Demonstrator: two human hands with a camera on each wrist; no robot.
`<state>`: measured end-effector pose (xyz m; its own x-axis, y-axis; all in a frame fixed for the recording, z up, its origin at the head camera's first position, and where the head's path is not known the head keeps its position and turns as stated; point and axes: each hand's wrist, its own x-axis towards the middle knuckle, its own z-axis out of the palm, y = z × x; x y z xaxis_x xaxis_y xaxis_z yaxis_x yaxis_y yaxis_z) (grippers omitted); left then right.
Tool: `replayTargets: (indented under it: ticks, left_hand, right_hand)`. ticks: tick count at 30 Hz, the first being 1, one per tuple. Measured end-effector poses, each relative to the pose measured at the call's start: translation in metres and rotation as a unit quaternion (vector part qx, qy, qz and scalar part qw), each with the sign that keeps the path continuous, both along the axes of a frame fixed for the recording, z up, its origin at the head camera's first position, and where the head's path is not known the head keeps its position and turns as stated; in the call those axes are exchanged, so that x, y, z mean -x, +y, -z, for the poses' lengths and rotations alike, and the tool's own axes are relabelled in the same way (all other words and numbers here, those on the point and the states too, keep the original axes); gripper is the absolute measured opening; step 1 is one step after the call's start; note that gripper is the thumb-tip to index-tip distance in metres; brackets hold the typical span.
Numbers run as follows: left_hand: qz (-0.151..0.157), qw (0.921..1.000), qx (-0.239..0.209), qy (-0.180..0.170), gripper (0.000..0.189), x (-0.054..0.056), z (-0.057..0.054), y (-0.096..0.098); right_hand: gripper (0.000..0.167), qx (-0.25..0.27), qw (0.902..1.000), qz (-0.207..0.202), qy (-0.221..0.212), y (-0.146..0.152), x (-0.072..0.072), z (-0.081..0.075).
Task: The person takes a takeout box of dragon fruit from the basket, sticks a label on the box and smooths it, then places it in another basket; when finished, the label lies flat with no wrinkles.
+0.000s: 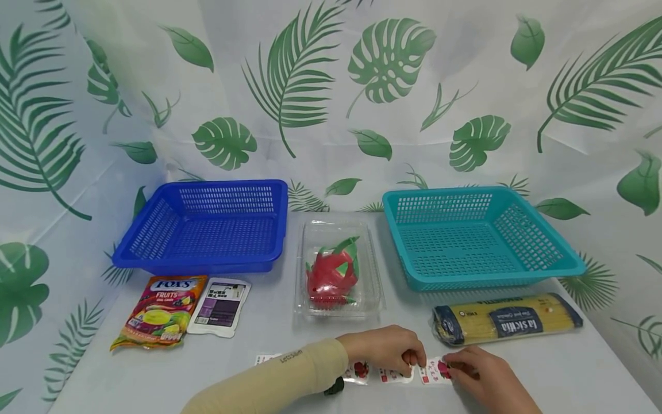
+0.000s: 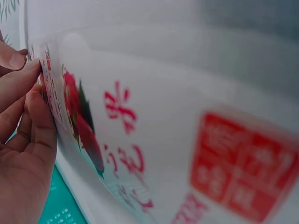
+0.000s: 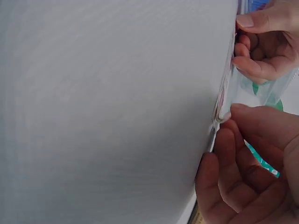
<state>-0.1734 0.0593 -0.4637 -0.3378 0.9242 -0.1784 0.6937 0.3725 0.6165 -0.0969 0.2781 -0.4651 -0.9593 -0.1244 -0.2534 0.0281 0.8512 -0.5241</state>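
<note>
A strip of white stickers [image 1: 355, 372] with red dragon fruit pictures and red lettering lies along the table's near side. My left hand [image 1: 390, 348] reaches across it, its bent fingertips gripping the strip near its right part. At the strip's right end, my right hand [image 1: 478, 371] pinches the edge between thumb and forefinger. The right wrist view shows a small curled white corner at this right hand [image 3: 254, 158], with the left hand [image 3: 268, 42] a little apart above. Close up in the left wrist view, the sticker strip [image 2: 126, 158] partly passes behind fingers.
A clear plastic box [image 1: 338, 270] holds a red dragon fruit. Behind stand a blue basket [image 1: 199, 267] and a teal basket [image 1: 481, 279]. A spaghetti pack [image 1: 509, 319] lies right; a candy bag [image 1: 160, 313] and white pouch [image 1: 219, 307] lie left. Something dark [image 1: 335, 386] sits below my left forearm.
</note>
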Motion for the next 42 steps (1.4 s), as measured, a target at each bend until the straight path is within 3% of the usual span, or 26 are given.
replayTargets:
  ticks: [5, 8, 15, 22, 31, 42]
  left_hand:
    - [-0.002, 1.0, -0.001, -0.005, 0.019, -0.001, -0.002, 0.0]
    - [-0.006, 0.9999, 0.0, -0.011, 0.018, -0.001, -0.003, 0.001]
    - [-0.025, 0.9996, 0.011, 0.012, 0.011, -0.004, -0.002, 0.008]
    - [-0.035, 0.9987, 0.022, 0.03, 0.012, -0.007, -0.003, 0.009]
    - [-0.031, 0.9993, 0.011, 0.017, 0.017, -0.005, 0.002, 0.008]
    - [-0.041, 0.999, 0.013, -0.011, 0.021, -0.006, 0.0, 0.005]
  right_hand:
    - [0.02, 0.049, 0.9971, 0.051, -0.03, -0.002, 0.001, -0.001]
    - [0.017, 0.048, 0.9962, 0.06, -0.04, -0.004, 0.003, -0.001]
    - [0.008, 0.02, 0.9989, 0.031, -0.029, -0.004, 0.005, -0.003]
    - [0.008, 0.051, 0.9982, -0.017, -0.028, 0.005, 0.004, -0.005]
    - [0.009, 0.092, 0.9942, -0.038, -0.04, 0.013, 0.003, -0.007]
    - [0.007, 0.123, 0.989, -0.043, -0.07, 0.018, 0.005, -0.007]
